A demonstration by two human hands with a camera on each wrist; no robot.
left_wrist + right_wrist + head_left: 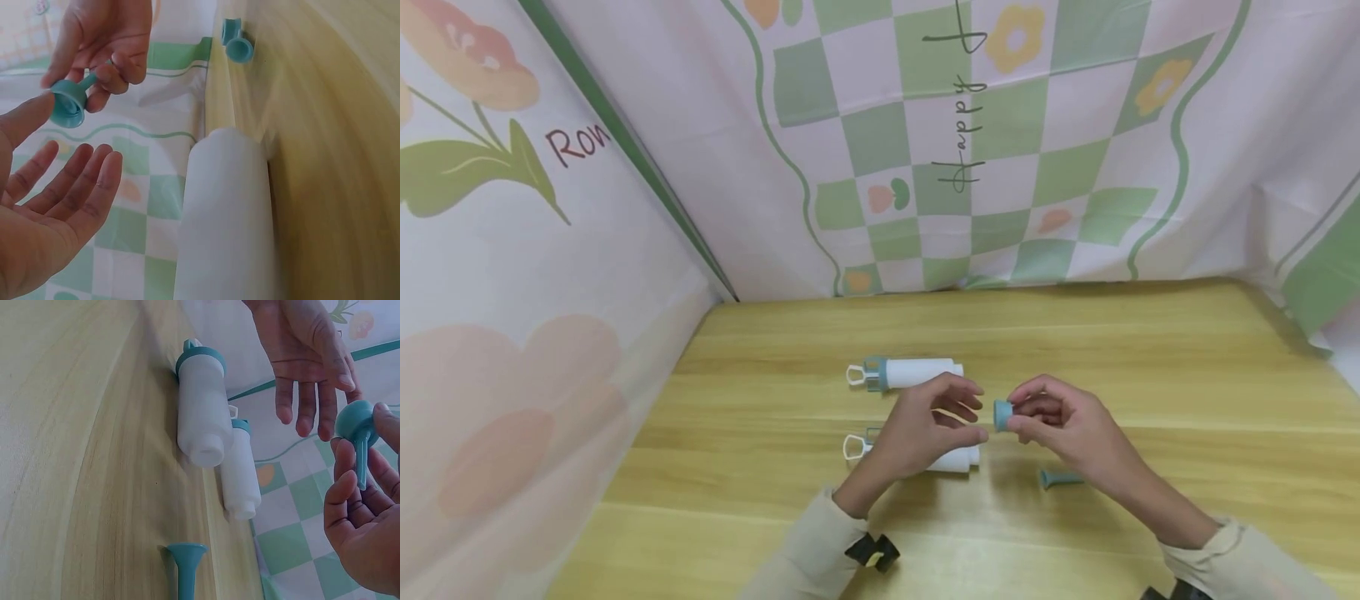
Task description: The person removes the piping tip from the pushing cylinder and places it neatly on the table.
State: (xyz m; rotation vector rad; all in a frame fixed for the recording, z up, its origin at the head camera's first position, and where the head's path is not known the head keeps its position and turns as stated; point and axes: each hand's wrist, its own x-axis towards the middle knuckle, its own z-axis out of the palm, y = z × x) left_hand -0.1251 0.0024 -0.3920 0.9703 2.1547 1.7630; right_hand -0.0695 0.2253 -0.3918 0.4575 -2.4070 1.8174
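Observation:
My right hand (1071,421) pinches a small teal funnel-like piece (1002,415) between thumb and curled fingers. Its round cup (69,103) faces my left hand, and a thin stem (362,459) lies among the right fingers. The left hand (928,421) hovers just left of the cup with loosely bent fingers and nothing in its grasp; the head view shows a gap between them. Below that hand lies a white bottle (953,460) with a teal collar and white loop, partly hidden. A second such bottle (921,372) lies farther back.
On the wooden table (760,500), below the right hand, lies another teal piece with a flared end (187,553). Its far part is hidden in the head view. Patterned cloth (940,150) hangs behind the table and along its left side.

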